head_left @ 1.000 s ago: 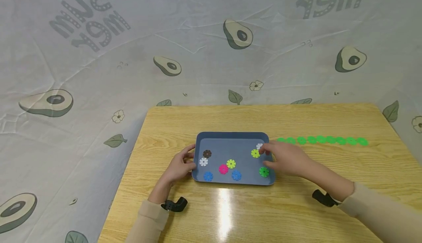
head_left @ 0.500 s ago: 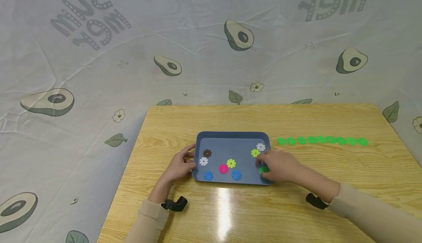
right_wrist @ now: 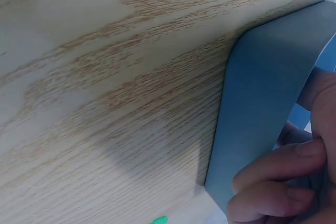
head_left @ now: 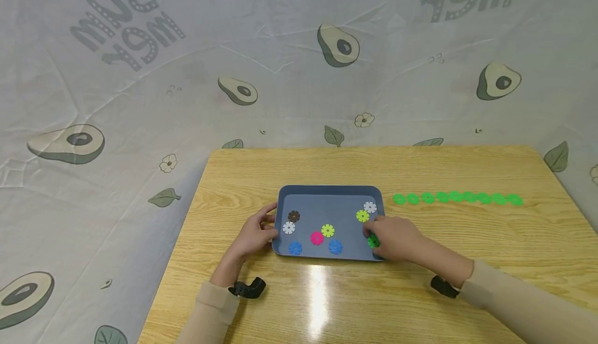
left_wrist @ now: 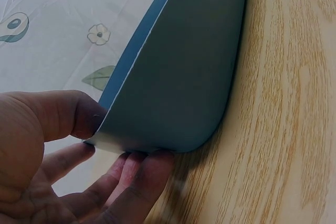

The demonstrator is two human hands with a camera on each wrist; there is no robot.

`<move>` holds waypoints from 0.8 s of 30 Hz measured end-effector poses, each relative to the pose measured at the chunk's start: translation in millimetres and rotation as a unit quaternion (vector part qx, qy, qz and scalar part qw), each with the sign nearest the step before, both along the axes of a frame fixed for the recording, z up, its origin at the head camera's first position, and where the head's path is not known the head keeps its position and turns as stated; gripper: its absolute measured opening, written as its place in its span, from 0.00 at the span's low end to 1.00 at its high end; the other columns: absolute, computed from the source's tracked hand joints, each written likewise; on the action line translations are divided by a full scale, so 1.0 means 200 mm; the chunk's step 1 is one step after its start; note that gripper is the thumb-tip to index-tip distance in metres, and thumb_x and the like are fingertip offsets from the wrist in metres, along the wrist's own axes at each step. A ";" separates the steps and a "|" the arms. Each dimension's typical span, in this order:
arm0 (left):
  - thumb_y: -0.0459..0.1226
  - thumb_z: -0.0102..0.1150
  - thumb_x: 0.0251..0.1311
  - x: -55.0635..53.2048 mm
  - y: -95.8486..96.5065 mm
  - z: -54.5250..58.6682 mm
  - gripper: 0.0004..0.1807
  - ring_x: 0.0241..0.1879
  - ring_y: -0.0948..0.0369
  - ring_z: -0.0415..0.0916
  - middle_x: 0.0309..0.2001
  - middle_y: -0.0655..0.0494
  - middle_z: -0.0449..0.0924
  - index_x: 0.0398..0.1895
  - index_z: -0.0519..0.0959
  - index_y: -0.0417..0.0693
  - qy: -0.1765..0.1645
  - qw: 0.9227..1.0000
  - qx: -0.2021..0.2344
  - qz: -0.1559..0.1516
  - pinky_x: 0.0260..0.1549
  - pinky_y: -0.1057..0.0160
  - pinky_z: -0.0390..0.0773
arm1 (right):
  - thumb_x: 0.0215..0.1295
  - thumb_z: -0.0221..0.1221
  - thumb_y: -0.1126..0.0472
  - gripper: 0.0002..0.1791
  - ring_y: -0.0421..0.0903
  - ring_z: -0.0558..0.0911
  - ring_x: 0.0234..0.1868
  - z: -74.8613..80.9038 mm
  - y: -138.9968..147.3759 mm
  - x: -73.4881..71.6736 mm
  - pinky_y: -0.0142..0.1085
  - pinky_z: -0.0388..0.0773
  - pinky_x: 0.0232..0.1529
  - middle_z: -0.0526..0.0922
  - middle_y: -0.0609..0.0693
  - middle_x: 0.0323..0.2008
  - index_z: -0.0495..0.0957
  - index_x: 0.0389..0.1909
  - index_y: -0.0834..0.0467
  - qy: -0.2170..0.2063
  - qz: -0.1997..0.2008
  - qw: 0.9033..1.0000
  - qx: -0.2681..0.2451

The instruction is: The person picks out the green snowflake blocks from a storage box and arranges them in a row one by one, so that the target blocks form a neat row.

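Note:
A shallow blue-grey tray [head_left: 329, 190] lies on the table, holding several notched plastic discs. My left hand [head_left: 254, 234] grips its left end; in the left wrist view the thumb hooks over the rim and the fingers touch the outer wall. Over the right rim reaches my right hand [head_left: 397, 237], thumb and index finger on either side of a green disc [head_left: 373, 241]. Whether they pinch it, I cannot tell. In the right wrist view those fingertips are hidden behind the tray wall [right_wrist: 262, 87], with other fingers [right_wrist: 281, 166] curled outside it. Nearby lies a yellow disc [head_left: 362, 216].
Right of the tray, a row of green discs [head_left: 456, 196] runs along the wooden table [head_left: 355, 307]. Inside the tray are a pink disc [head_left: 317, 238], a brown disc [head_left: 294, 216], and blue, white and yellow ones. A patterned cloth [head_left: 280, 115] hangs behind.
My right hand has moved left and down, from near the white and yellow discs to around the green disc. The left hand stays at the tray's left end.

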State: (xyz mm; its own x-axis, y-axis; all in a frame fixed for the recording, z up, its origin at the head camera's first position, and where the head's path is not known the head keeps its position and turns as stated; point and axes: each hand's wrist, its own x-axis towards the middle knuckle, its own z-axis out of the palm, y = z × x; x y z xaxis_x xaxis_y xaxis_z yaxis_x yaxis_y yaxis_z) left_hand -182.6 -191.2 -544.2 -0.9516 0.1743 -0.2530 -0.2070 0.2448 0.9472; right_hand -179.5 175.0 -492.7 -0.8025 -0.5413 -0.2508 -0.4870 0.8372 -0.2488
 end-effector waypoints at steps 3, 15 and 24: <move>0.21 0.59 0.54 0.00 0.00 0.00 0.44 0.48 0.43 0.82 0.58 0.34 0.73 0.79 0.65 0.44 0.002 1.000 0.002 -0.002 0.36 0.49 0.87 | 0.52 0.77 0.59 0.15 0.42 0.71 0.26 0.00 0.01 -0.01 0.37 0.71 0.22 0.76 0.44 0.33 0.83 0.39 0.50 -0.006 0.001 1.000 -0.004; 0.22 0.59 0.54 0.00 0.00 0.01 0.44 0.48 0.43 0.82 0.58 0.34 0.73 0.79 0.65 0.44 0.002 1.000 -0.002 -0.003 0.36 0.49 0.87 | 0.58 0.68 0.67 0.11 0.38 0.69 0.25 -0.01 0.06 -0.05 0.34 0.69 0.25 0.74 0.40 0.28 0.77 0.31 0.48 -0.030 0.037 0.996 -0.072; 0.20 0.56 0.55 0.00 0.02 0.03 0.43 0.46 0.42 0.81 0.56 0.31 0.73 0.79 0.63 0.39 -0.002 1.000 -0.021 -0.003 0.36 0.50 0.87 | 0.65 0.66 0.67 0.08 0.37 0.71 0.28 0.03 0.11 -0.07 0.34 0.70 0.30 0.74 0.39 0.27 0.80 0.34 0.51 -0.097 0.047 0.985 -0.133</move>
State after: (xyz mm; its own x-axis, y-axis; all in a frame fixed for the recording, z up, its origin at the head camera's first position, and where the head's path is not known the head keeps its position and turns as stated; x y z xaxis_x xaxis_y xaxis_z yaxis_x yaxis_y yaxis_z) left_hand -183.1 -188.1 -539.0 -0.9496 0.1690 -0.2639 -0.2089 0.2863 0.9351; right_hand -194.4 196.0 -487.6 -0.6969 -0.6780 -0.2336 -0.4807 0.6835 -0.5494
